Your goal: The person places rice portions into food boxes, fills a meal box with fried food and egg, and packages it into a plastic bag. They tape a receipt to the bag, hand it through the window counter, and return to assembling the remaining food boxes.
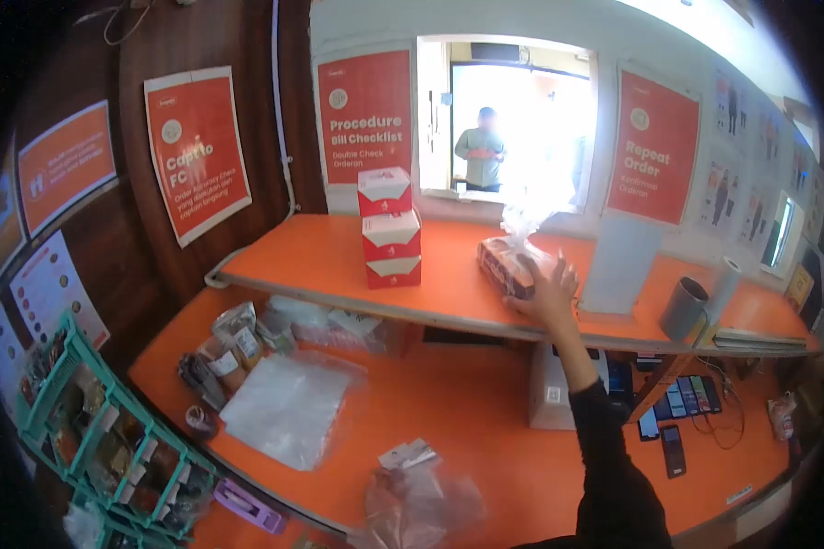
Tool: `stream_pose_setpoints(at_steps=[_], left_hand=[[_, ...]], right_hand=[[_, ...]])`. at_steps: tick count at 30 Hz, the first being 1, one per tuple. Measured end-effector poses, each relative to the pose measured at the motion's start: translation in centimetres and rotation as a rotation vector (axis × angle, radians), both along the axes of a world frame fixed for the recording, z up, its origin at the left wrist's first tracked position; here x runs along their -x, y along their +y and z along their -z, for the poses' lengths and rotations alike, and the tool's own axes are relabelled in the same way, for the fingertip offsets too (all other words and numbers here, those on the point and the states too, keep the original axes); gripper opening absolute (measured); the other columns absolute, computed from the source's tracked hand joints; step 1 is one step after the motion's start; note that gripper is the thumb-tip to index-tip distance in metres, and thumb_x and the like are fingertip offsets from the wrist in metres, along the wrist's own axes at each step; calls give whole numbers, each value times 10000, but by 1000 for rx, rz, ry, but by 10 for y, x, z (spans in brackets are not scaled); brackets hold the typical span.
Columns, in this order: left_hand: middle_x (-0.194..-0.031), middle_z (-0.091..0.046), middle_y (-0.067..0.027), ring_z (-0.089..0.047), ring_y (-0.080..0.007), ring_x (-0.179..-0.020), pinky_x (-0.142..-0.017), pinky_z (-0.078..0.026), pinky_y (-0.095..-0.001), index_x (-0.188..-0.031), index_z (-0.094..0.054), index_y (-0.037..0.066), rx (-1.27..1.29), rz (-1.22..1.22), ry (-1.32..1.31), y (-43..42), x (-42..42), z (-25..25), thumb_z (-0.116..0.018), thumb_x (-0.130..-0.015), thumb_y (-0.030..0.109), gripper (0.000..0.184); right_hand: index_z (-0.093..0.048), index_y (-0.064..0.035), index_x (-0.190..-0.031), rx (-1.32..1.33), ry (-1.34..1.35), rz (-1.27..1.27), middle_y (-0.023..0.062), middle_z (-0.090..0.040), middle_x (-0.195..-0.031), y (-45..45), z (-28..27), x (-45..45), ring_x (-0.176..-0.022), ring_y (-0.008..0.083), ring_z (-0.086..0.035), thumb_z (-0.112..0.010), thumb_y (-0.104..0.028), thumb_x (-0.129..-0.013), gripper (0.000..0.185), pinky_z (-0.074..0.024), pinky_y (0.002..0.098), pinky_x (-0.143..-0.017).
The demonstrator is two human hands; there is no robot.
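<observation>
My right hand [547,291] reaches to the orange upper shelf [311,252], its fingers spread against the right side of a box in a clear plastic bag [504,265]. The bag's gathered top stands up near the window. Left of it, red and white boxes [391,229] are stacked three high. On the lower counter, a crumpled clear bag with brownish contents [417,503] lies near the bottom edge, and flat clear bags [288,407] lie further left. My left hand is not in view.
Green crates [110,439] hold packets at the left. A grey cup [683,306] and a white upright panel [621,265] stand on the shelf's right. Phones [673,450] and cables lie below. A person [481,149] stands beyond the window.
</observation>
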State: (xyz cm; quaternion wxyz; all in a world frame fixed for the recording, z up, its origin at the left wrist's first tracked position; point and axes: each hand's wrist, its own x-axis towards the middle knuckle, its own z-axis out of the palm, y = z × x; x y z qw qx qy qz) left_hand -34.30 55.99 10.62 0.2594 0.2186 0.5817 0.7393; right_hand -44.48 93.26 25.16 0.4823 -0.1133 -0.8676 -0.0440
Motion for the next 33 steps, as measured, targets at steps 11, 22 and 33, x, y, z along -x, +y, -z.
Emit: stream_pose_setpoints(at_steps=[11, 22, 33], left_hand=[[-1296, -450, -145, -450, -266, -1204, -1003, -391, -402, -1331, -481, 45, 107, 169, -174, -1, 26, -6, -801, -735, 225, 700], [-1286, -467, -136, -471, -250, -1174, -1001, -393, -379, -1314, -495, 35, 154, 177, -324, -4, 20, -20, -801, -741, 207, 672], [-1241, -512, -88, -512, -196, -1128, -942, -425, -319, -1321, -488, 31, 86, 50, -70, -22, -27, -46, -774, -772, 136, 627]], right_hand=[[-231, -375, -1475, 476, -483, 551, 321, -210, -1429, 40, -4, 168, -1236, 572, -290, -687, -602, -723, 909, -457, 654, -812], [-183, -382, -1484, 453, -361, 569, 333, -188, -1452, 62, 12, 202, -1273, 562, -267, -734, -617, -696, 989, -390, 712, -874], [-470, -98, -1332, 635, -289, -983, 139, -521, -1285, -67, 12, 34, -1201, 270, -512, -678, -319, -872, 551, -427, 414, -942]])
